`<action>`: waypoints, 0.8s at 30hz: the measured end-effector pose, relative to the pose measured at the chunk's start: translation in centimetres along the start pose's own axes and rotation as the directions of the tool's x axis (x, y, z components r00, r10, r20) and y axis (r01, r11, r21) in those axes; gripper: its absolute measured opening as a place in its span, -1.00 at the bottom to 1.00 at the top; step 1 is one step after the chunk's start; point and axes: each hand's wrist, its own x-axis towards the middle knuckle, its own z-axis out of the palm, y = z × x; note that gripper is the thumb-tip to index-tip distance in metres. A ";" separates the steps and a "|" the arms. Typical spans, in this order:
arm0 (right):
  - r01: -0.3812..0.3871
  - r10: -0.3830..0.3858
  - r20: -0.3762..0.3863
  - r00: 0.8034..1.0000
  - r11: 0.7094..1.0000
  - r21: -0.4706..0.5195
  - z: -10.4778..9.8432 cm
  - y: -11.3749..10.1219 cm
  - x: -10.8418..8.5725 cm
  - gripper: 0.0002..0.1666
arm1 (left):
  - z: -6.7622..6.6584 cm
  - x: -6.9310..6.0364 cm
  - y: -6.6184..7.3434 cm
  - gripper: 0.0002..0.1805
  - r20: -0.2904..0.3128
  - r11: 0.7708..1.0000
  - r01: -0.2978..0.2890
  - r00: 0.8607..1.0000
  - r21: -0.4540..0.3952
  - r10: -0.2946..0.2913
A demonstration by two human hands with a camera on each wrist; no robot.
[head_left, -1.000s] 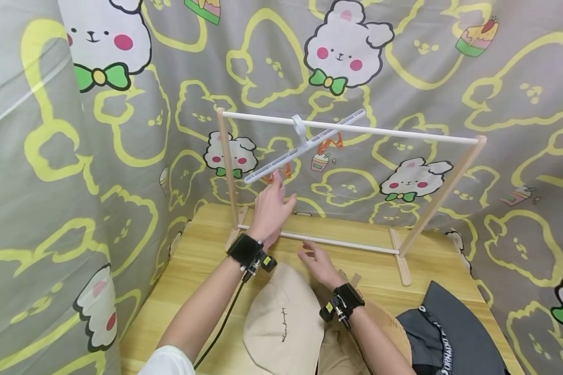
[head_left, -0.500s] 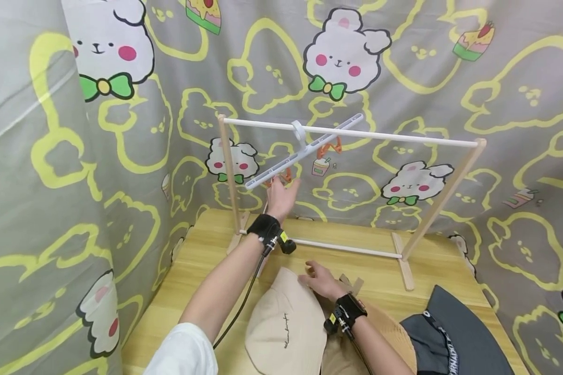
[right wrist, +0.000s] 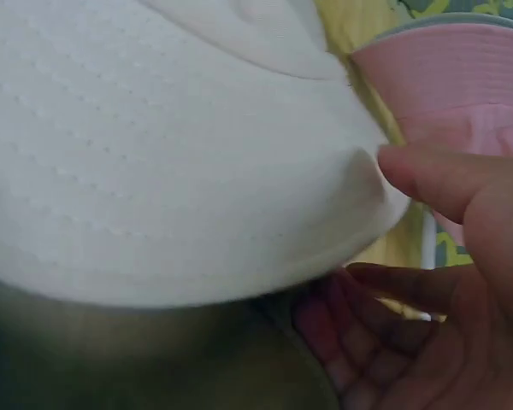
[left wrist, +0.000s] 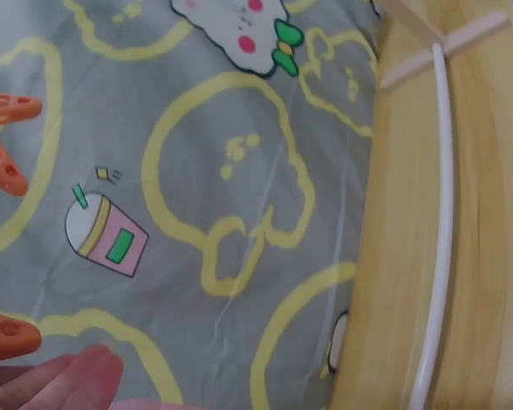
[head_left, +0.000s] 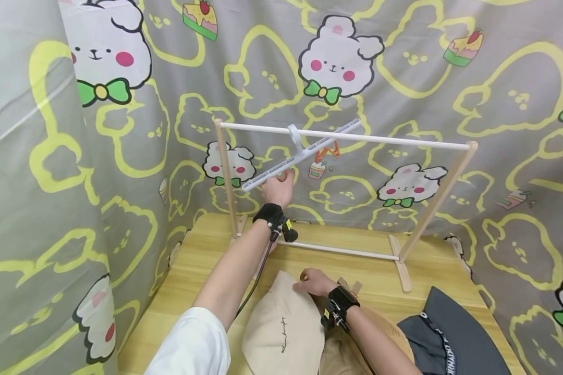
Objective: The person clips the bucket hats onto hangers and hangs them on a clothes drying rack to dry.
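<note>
Below the left end of a pale grey hanger (head_left: 305, 153), the left hand (head_left: 279, 190) pinches an orange clip (left wrist: 8, 337), partly hidden by the fingers. A second orange clip (head_left: 327, 151) hangs under the hanger's other half. The hanger's hook is over the rack's white top rail (head_left: 380, 138). The right hand (head_left: 315, 283) holds the edge of a cream hat (head_left: 281, 333); in the right wrist view its thumb lies against the brim (right wrist: 197, 213) and its other fingers are beneath.
A tan hat (head_left: 342, 354) and a dark hat (head_left: 469, 333) lie right of the cream hat on the wooden table (head_left: 169, 302). A pink hat (right wrist: 462, 85) shows in the right wrist view. Patterned curtain (head_left: 347, 198) stands behind the rack and at both sides.
The left hand has turned and closed in around the left clip under the hanger. The right hand has moved onto the cream hat's edge.
</note>
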 end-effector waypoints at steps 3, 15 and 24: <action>-0.014 0.015 0.031 0.999 0.999 -0.050 0.3 -0.4 0.2 -0.57 | -0.2 0.2 0.1 -0.36 0.005 1.000 0.027 1.000 0.003 -0.027; -0.104 0.111 0.030 0.993 0.982 -0.160 2.1 -0.7 0.6 -0.30 | 0.1 0.6 0.1 -0.36 0.083 0.983 0.145 0.987 -0.114 -0.136; 0.040 -0.041 -0.028 0.999 0.999 -0.029 1.9 -0.5 0.9 -0.58 | -0.4 1.2 0.3 -0.22 0.150 0.979 -0.065 0.988 0.191 0.037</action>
